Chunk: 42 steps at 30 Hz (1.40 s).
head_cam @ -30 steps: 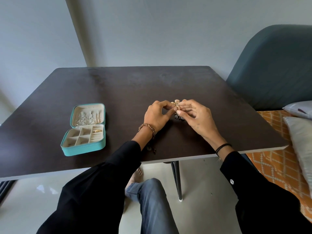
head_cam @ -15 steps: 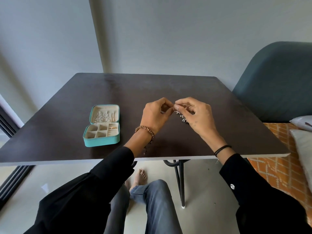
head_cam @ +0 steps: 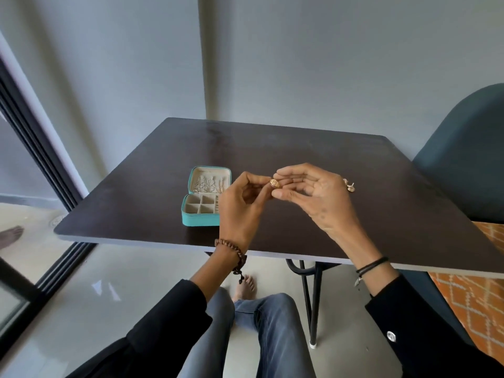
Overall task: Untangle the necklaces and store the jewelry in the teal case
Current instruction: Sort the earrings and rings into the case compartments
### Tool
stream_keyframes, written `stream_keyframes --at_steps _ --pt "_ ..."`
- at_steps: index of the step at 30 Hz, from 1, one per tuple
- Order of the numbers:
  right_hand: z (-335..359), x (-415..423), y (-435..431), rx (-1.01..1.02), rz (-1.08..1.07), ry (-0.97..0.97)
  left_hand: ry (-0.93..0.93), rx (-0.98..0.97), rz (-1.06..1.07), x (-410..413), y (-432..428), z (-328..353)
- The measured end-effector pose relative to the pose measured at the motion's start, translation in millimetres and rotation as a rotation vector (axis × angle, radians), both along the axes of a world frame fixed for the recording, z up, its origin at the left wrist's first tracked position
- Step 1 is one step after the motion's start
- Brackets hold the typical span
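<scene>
The teal case (head_cam: pixel 203 221) lies open on the dark table (head_cam: pixel 300 148), left of my hands, with chains in its cream lid and divided compartments below. My left hand (head_cam: pixel 240 205) and my right hand (head_cam: pixel 313 195) are raised above the table, fingertips meeting. Between them is a small gold filigree piece (head_cam: pixel 274 183), pinched by my left thumb and forefinger and touched by my right fingertips. Another small gold and silver piece (head_cam: pixel 350 186) shows at the far side of my right hand; whether it hangs from that hand I cannot tell.
A dark teal chair (head_cam: pixel 463 159) stands at the table's right. An orange patterned cover (head_cam: pixel 469 304) lies lower right. A dark sliding door frame (head_cam: pixel 41 159) runs along the left. My knees and a bare foot are under the near table edge.
My view swung right, so the case now sits closer to my hands. Both hands rose and the right hand's fingers spread; the gold piece now shows plainly between the fingertips.
</scene>
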State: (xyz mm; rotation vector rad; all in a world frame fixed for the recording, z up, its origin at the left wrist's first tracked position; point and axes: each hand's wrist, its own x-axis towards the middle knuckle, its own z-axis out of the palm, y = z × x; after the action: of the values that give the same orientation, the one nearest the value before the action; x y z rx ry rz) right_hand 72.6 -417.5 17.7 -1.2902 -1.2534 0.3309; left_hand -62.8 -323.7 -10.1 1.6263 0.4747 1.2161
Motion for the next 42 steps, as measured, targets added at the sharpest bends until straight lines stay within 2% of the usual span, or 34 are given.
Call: stream_keyframes --at_steps 5,13,16,21,26,34,42 --pt "7.0 -18.2 12.8 0.013 0.024 -0.037 -0.015 0.039 0.069 -19.5 6.6 1.7" --pt "16.4 -31.6 27.8 0.011 -0.072 -0.36 0.05 0.164 0.169 -44.7 18.1 4.9" --pt "19.7 -33.8 33.7 -0.01 -0.065 -0.416 0.091 0.212 0.197 -51.5 24.3 4.5" --pt "17.9 -34.3 44.0 -0.078 -0.018 -0.428 0.225 0.26 0.185 -63.2 38.2 -0.5" --pt "4.0 -37.8 53.6 -0.141 -0.039 -0.375 0.484 0.26 0.354 -77.7 59.5 -24.9" --pt "-18.5 -43.9 69.4 -0.206 -0.035 -0.448 0.486 0.193 0.235 -92.9 62.7 -56.0" --pt "-35.5 -48.9 77.2 -0.245 -0.006 -0.53 0.466 0.167 0.223 -95.3 64.1 -63.1"
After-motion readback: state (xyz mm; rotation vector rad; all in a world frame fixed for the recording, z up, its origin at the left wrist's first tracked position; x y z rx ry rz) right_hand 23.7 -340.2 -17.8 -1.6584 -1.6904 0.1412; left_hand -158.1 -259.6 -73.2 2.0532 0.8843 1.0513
